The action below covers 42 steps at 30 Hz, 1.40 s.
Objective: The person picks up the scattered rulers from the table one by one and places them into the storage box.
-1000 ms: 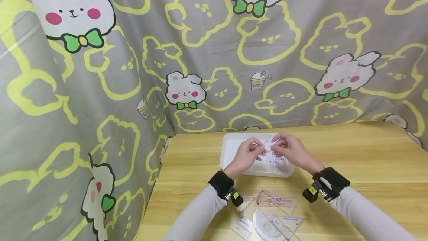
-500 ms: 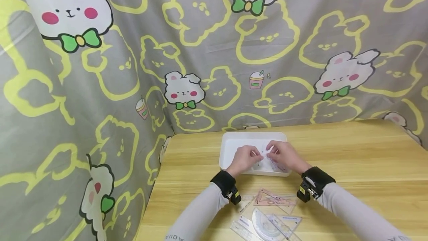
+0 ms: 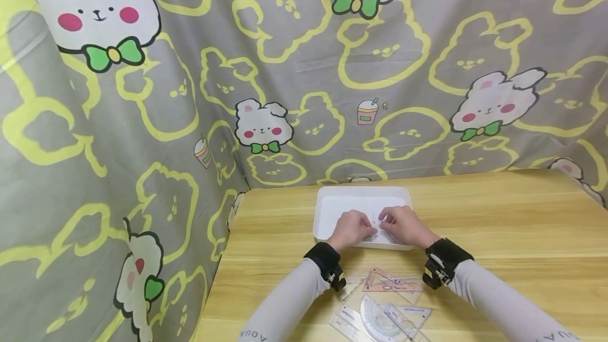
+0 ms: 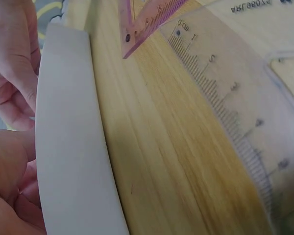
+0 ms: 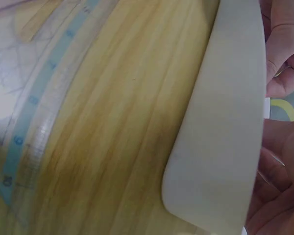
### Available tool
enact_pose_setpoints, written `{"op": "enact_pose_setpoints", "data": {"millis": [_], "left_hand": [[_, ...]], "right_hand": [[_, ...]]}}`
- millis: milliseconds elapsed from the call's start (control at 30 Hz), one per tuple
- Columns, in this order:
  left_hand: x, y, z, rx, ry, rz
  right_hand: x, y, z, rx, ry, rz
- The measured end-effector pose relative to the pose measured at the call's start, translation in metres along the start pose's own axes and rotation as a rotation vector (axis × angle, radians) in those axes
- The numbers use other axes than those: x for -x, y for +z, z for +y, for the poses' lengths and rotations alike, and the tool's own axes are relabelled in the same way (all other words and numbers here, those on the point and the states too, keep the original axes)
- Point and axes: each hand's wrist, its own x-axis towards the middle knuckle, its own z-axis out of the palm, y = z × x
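Both hands are down inside the white tray [image 3: 328, 212], fingers meeting near its right half. The left hand [image 3: 350, 229] and right hand [image 3: 402, 225] pinch a see-through plastic drawing piece [image 3: 374, 222] between them; its outline is mostly hidden. In the left wrist view, the tray's outer wall [image 4: 71, 127] cuts off part of the left hand [image 4: 7, 176]. Similarly, the right wrist view has the right hand [image 5: 284, 166] half behind the tray's wall [image 5: 215, 122]. Other plastic in the tray beneath the right hand is largely covered.
Nearer the body lie a pink set square [image 3: 387, 285], a clear protractor [image 3: 372, 314], a clear ruler [image 3: 400, 322] and other clear measuring pieces, some overlapping. A patterned curtain [image 3: 294, 78] hangs behind and left of the wooden table [image 3: 522, 226].
Both hands have lowered into the tray with the clear piece and come a little closer together. Things on the table stay put.
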Motion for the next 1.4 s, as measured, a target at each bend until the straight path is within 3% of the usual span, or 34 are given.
{"op": "enact_pose_setpoints", "data": {"millis": [333,500,767,1167,1400], "left_hand": [[-0.003,0.007,0.006,-0.09,-0.03,-0.048],[-0.004,0.009,0.007,-0.085,-0.084,-0.048],[-0.005,0.008,0.009,-0.047,-0.103,-0.046],[-0.005,0.007,0.005,0.004,-0.051,-0.082],[-0.004,0.002,0.008,0.001,0.012,-0.084]], "right_hand": [[0.001,0.006,0.005,0.124,-0.104,0.047],[0.004,0.005,0.0,0.132,-0.087,0.034],[0.008,0.004,0.001,0.138,-0.029,0.018],[0.012,0.001,-0.009,0.142,-0.065,0.029],[0.017,-0.003,-0.018,0.127,-0.064,0.062]]}}
